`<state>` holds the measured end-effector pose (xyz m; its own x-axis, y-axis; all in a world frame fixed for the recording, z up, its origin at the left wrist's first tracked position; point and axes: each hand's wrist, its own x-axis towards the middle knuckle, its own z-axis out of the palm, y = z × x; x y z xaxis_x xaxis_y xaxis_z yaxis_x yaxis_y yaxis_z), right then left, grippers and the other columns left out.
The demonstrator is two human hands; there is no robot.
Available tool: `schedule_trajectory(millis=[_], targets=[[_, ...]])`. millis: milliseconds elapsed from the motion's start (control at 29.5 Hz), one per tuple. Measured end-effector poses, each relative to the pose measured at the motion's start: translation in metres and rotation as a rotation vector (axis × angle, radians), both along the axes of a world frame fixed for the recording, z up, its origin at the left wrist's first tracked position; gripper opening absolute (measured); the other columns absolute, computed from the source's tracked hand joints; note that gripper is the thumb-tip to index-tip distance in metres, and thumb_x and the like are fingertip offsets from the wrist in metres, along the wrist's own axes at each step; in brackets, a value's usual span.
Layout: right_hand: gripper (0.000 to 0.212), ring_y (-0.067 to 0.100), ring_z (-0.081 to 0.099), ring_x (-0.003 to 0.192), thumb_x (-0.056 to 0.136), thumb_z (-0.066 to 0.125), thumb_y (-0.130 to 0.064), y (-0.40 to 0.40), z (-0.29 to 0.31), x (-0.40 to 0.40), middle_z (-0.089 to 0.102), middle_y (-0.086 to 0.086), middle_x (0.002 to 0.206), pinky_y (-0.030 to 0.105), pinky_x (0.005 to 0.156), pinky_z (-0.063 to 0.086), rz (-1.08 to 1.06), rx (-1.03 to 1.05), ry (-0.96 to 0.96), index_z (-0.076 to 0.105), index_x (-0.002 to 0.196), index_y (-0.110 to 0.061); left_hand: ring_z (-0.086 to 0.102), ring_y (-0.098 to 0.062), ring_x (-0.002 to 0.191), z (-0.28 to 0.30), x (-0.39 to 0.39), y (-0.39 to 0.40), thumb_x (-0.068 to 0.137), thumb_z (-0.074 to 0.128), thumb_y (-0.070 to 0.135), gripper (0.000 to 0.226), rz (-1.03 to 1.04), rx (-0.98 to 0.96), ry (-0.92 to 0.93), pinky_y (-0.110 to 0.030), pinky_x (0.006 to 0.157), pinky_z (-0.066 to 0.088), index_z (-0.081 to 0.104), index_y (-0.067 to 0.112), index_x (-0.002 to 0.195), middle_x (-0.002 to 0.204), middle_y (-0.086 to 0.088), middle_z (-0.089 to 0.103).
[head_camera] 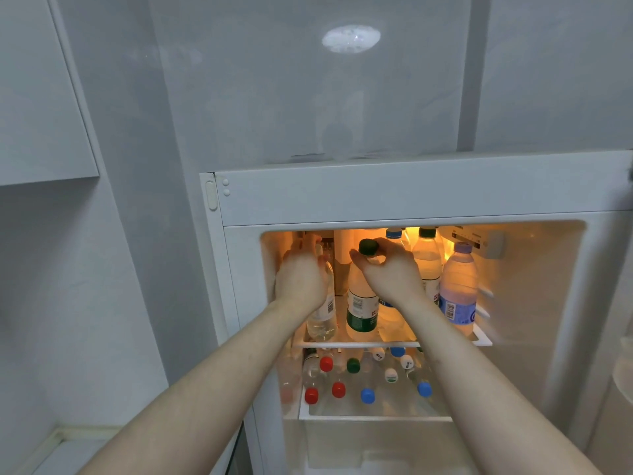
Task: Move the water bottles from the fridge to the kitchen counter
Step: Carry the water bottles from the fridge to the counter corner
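Observation:
The open fridge [394, 197] holds several water bottles on its lit upper shelf [359, 344]. My right hand [390, 269] grips the neck of a green-capped, green-labelled bottle [361, 303] just under its cap. My left hand [301, 279] is wrapped round the upper part of a clear bottle [323, 317] at the shelf's left end. A bottle with a pale purple cap and blue label [459, 289] stands at the right, with another green-capped bottle [428, 258] behind it.
The lower shelf [373, 416] carries several bottles with red, green, blue and white caps. A white drawer [342, 447] sits below. A grey wall and cabinet [41, 97] stand to the left, the fridge door [620, 371] at the right edge.

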<state>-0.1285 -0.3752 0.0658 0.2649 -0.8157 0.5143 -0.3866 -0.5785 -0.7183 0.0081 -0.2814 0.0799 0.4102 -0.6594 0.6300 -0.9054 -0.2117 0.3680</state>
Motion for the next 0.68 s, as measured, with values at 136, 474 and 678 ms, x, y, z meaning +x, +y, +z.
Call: schedule_trajectory(millis=[136,474,678], targets=[[0.057,0.029,0.06,0.127,0.097,0.06,-0.057,0.002,-0.003,0.005,0.065,0.004,0.141,0.036,0.098,0.047,0.036,0.047,0.03,0.058,0.141,-0.022,0.064,-0.037,0.108,-0.005,-0.004,-0.005,0.105,0.048,0.029,0.053,-0.052,0.079,0.164,-0.042,0.085,0.054,0.029,0.016,0.154,0.139,-0.018,0.053],[0.053,0.02,0.069,0.106,0.083,0.074,-0.058,0.01,-0.033,-0.006,0.073,-0.005,0.118,0.031,0.081,0.054,0.008,0.055,-0.076,0.064,0.124,-0.027,0.061,-0.026,0.11,-0.022,-0.022,0.013,0.101,0.06,0.026,0.042,-0.177,0.009,0.222,-0.039,0.092,0.053,0.042,0.018,0.138,0.124,-0.008,0.057],[0.054,0.013,0.066,0.106,0.078,0.083,-0.056,0.039,-0.043,-0.011,0.075,-0.007,0.115,0.032,0.084,0.055,-0.041,0.004,-0.254,0.073,0.12,-0.024,0.056,0.0,0.099,-0.028,-0.04,0.06,0.1,0.06,0.021,0.027,-0.238,-0.128,0.242,-0.01,0.077,0.045,0.046,0.03,0.121,0.117,0.01,0.055]])
